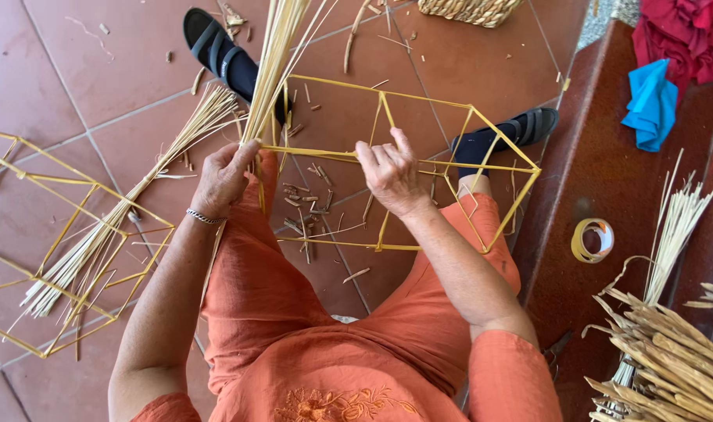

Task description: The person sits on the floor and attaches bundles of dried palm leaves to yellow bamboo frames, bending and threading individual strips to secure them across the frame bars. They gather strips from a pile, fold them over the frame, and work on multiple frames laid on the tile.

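Observation:
A yellow wire box frame [419, 100] rests across my knees above the tiled floor. My left hand [225, 177] grips the frame's near left corner together with a bundle of pale straw stalks [274, 55] that rises toward the top of the view. My right hand [389, 170] is closed on the frame's near horizontal bar, right of the left hand. I sit in orange clothes with black sandals [216, 48] on both feet.
A second yellow wire frame [75, 205] lies on the floor at left with loose straw [137, 195] across it. On the red-brown ledge at right lie a roll of tape [592, 240], dried leaves [665, 344], more straw, blue and red cloths [653, 101]. A woven basket [470, 9] sits at the top.

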{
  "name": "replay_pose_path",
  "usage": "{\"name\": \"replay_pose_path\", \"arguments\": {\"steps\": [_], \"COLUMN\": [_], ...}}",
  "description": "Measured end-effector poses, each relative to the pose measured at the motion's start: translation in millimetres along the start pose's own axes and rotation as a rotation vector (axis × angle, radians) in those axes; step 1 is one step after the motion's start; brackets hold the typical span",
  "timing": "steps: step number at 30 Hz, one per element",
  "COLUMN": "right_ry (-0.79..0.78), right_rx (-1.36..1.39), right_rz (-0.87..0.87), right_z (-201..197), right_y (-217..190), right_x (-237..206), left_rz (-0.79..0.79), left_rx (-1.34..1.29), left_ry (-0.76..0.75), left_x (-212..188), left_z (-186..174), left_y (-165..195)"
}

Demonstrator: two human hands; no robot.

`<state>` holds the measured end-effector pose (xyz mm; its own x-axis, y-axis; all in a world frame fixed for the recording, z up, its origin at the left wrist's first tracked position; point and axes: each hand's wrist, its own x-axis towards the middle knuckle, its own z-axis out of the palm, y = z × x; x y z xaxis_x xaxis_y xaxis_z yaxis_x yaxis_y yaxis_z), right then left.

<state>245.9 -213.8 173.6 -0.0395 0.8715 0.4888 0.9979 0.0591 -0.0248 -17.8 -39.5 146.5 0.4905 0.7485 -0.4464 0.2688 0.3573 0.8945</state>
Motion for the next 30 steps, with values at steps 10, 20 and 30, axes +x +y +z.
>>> {"name": "replay_pose_path", "arguments": {"steps": [10,20,30], "right_ry": [0.227,0.205,0.688], "right_rx": [-0.053,1.434,1.448], "right_rz": [0.368,1.425,1.020], "right_z": [-69.4,-81.3,-75.2], "right_y": [77.0,156.2,84.1], "right_x": [-50.9,-161.4,-223.7], "left_rz": [-0.045,-0.067,0.048], "left_rx": [-0.107,-0.170,-0.127], "left_ry": [-0.087,-0.108,-0.129], "left_x": [21.6,22.3,-35.3], "left_z": [-4.2,-5.5,-28.1], "left_y": [18.1,24.9,-9.5]}}
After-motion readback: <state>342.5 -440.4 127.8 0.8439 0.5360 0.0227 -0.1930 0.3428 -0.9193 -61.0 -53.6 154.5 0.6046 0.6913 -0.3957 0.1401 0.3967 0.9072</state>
